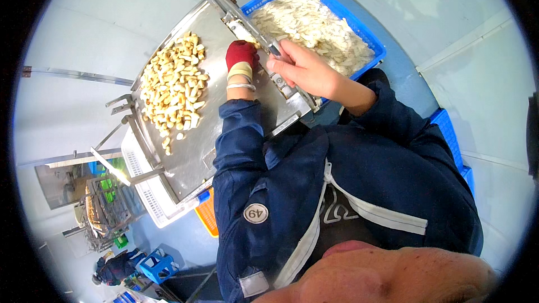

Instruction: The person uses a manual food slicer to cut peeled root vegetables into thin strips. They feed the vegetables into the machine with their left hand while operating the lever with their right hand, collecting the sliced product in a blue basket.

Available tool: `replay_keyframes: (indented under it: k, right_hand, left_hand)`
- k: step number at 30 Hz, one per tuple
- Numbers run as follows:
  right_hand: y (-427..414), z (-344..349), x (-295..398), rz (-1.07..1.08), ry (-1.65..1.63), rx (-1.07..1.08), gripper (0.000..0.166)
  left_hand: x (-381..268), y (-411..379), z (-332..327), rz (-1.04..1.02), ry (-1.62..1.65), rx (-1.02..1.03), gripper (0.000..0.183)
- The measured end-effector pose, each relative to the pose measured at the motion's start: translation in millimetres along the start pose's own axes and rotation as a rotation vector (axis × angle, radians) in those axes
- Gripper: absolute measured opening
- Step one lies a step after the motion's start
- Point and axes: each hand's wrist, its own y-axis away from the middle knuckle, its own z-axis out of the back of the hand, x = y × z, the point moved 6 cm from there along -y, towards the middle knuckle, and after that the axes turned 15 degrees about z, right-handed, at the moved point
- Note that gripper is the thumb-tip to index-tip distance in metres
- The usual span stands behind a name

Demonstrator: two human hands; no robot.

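My left hand [242, 57], in a red glove, lies closed at the metal guide beside the cutter; a small pale piece shows past its fingers, but what the fingers hold is hidden. Bare, my right hand [301, 67] grips the handle of a long hinged lever cutter [252, 29] fixed along the steel table's edge. On the steel table [214, 113] lies a heap of pale, brown-edged mushroom-like pieces [174, 82]. Beyond the cutter, a blue plastic crate [370, 40] holds thin pale slices [309, 17] on mesh.
A white perforated crate [145, 189] and an orange crate [206, 214] are beside the table's lower left. Blue crates [448, 134] stand at the right. Farther off are a metal rack [107, 206], a blue stool [158, 265] and another person [116, 267].
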Motion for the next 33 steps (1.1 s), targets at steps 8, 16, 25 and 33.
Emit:
replay_keyframes:
  k: [8,16,25,33]
  right_hand:
    - [-4,-1,-3,0.002,0.04,-0.021,0.025]
    - [-1,-1,0,0.02,0.046,-0.013,0.026]
    - [40,-7,-36,0.109,0.079,-0.071,0.016]
    - [0,-7,17,0.124,0.096,-0.045,0.014]
  left_hand:
    - [3,-8,-3,0.018,0.011,0.027,0.018]
    - [8,-28,2,0.014,-0.196,-0.173,0.02]
    - [-4,-26,-2,-0.192,-0.361,-0.162,0.02]
    - [39,-54,-9,0.038,-0.173,-0.102,0.018]
